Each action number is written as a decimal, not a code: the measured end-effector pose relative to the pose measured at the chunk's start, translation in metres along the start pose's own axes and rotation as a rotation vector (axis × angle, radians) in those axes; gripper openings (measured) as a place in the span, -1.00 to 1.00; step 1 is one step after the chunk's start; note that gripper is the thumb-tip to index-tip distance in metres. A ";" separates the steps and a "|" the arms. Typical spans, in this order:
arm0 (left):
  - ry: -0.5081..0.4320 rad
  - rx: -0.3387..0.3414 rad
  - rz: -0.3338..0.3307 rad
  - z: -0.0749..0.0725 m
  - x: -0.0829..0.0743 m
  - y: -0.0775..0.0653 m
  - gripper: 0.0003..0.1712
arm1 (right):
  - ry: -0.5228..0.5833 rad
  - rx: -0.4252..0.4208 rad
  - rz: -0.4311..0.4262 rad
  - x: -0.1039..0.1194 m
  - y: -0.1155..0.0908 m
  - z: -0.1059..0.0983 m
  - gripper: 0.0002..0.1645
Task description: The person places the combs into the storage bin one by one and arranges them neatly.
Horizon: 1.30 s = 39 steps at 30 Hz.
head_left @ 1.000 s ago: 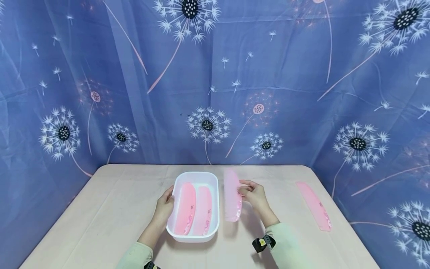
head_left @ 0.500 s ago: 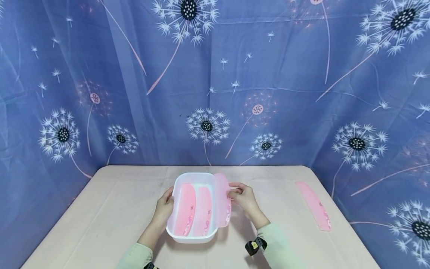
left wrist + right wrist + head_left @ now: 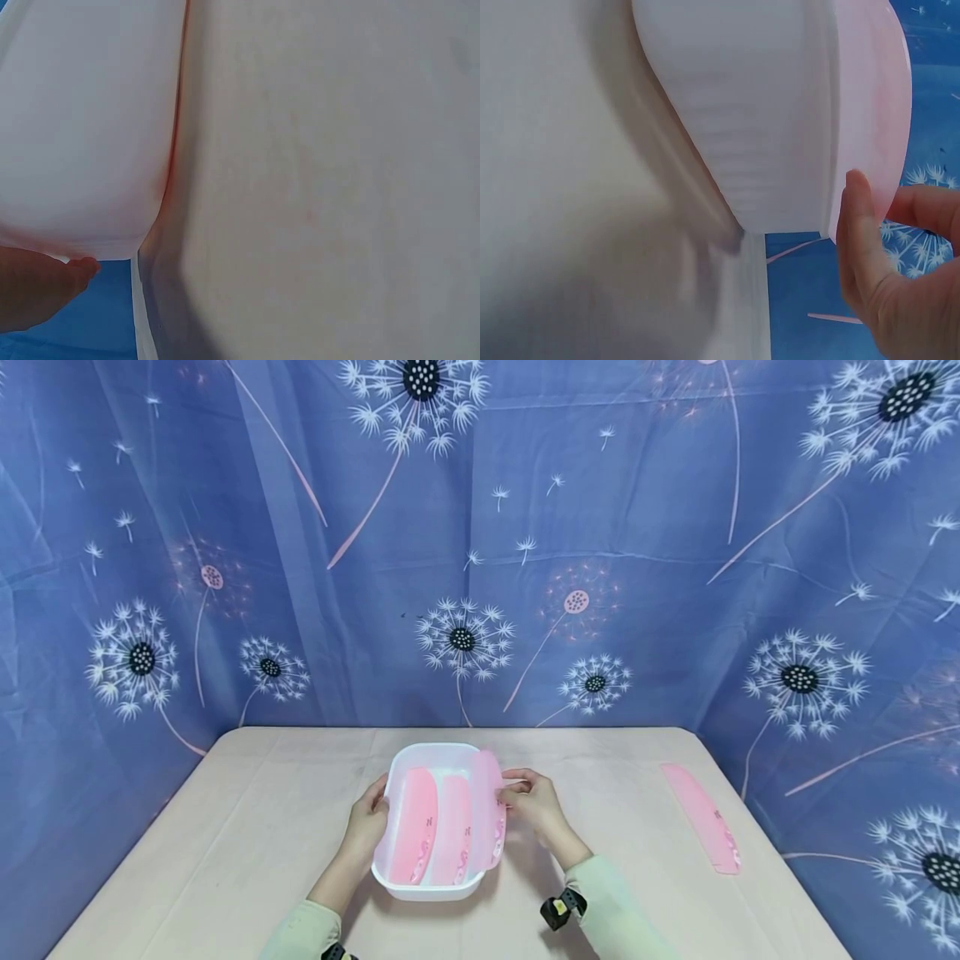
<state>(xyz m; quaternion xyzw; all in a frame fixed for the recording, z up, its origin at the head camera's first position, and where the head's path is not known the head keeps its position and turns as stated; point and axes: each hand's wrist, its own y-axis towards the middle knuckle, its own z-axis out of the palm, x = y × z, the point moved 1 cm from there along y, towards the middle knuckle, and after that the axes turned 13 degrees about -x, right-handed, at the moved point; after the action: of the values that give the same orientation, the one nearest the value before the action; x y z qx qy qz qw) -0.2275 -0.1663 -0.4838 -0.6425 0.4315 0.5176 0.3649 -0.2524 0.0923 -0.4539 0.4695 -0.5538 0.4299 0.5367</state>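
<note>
A white plastic box stands mid-table, its left side gripped by my left hand. Two pink combs, a deeper pink one and a paler one, lie side by side inside it. My right hand pinches a third pink comb by its curved back, between thumb and fingers. That comb overlaps the box's right rim, teeth facing left. In the right wrist view the held comb rises above the box wall. The left wrist view shows the box side with my left hand at its edge.
Another pink comb lies on the pale tabletop at the right. A blue curtain with dandelion prints hangs behind the table and along both sides. Dark straps are on both wrists.
My right hand has carried its comb leftward, from beside the box to over the right rim. The left hand and the box have stayed in place.
</note>
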 end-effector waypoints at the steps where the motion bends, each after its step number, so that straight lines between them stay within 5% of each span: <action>1: -0.001 -0.001 0.000 0.000 0.000 0.000 -0.42 | -0.010 0.000 -0.003 0.000 0.000 0.001 -0.58; 18: -0.004 -0.001 -0.010 0.000 0.000 0.001 -0.42 | -0.059 0.051 -0.020 -0.004 0.000 0.012 -0.55; 26: -0.010 0.005 -0.015 0.000 0.002 0.001 -0.42 | -0.192 0.035 -0.067 -0.010 0.003 0.017 -0.52; 39: 0.014 0.005 -0.012 -0.002 -0.002 0.001 -0.42 | -0.135 -0.027 -0.087 -0.005 0.010 -0.009 -0.66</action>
<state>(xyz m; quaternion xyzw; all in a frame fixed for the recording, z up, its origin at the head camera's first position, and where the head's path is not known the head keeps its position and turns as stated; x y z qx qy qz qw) -0.2276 -0.1678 -0.4818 -0.6478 0.4316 0.5098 0.3664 -0.2603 0.1028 -0.4582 0.5140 -0.5733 0.3660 0.5226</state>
